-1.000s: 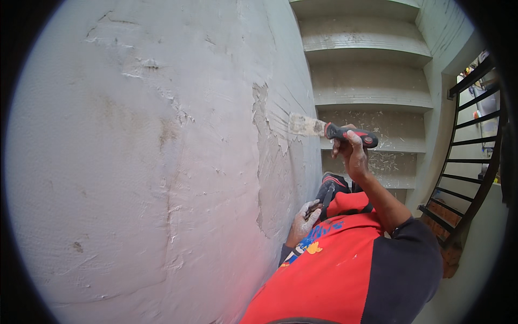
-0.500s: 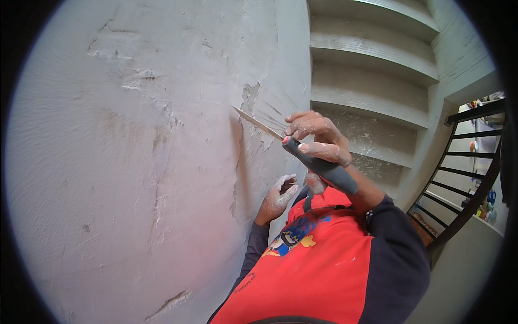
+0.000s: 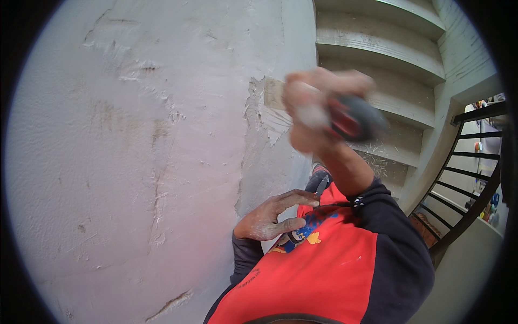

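Note:
My right hand (image 3: 310, 105), blurred by motion, is wrapped round the grey-and-red handle (image 3: 350, 119) of a scraper. Its flat blade (image 3: 275, 93) shows left of my knuckles, against or very near the wall beside a patch of peeling paint (image 3: 256, 108). I cannot tell whether the edge touches. Lower down, my dusty left hand (image 3: 272, 216) is open in front of my red top, thumb and fingers apart, nothing visible in it.
The pale wall (image 3: 124, 178) has cracks, stains and flaked spots. Light-coloured stairs (image 3: 377, 81) rise on the right, with scraped flakes (image 3: 380, 164) on the lower steps. A dark metal railing (image 3: 458, 200) stands at the far right.
My right hand has moved up and turned, bringing the scraper blade from pointing up-left to the wall by the peeling patch. My left hand has come lower, in front of my top.

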The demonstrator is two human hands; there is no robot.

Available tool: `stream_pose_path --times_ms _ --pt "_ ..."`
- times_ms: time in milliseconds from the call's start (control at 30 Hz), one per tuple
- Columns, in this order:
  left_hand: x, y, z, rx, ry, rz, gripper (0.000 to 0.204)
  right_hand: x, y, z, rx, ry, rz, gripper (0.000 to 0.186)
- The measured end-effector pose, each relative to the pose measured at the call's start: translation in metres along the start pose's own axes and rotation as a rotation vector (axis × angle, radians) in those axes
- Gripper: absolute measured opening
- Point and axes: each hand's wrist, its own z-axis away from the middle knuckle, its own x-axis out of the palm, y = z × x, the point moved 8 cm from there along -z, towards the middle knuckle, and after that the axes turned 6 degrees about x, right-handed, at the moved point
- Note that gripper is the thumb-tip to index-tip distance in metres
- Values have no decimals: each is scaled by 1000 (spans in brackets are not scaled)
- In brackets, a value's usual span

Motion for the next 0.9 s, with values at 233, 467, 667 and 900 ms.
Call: stream_pose_path --times_ms 233,467,667,900 --pt "12 12 -16 -72 60 -37 46 -29 5 -8 49 273 -171 21" --pt "29 31 -17 -174 79 -74 48 -12 -7 -36 254 281 -148 22" --pt "19 21 -21 -73 86 -95 47 -14 17 -24 192 244 179 18" --pt "22 17 -13 -130 70 -125 51 -18 9 -14 188 325 36 17"
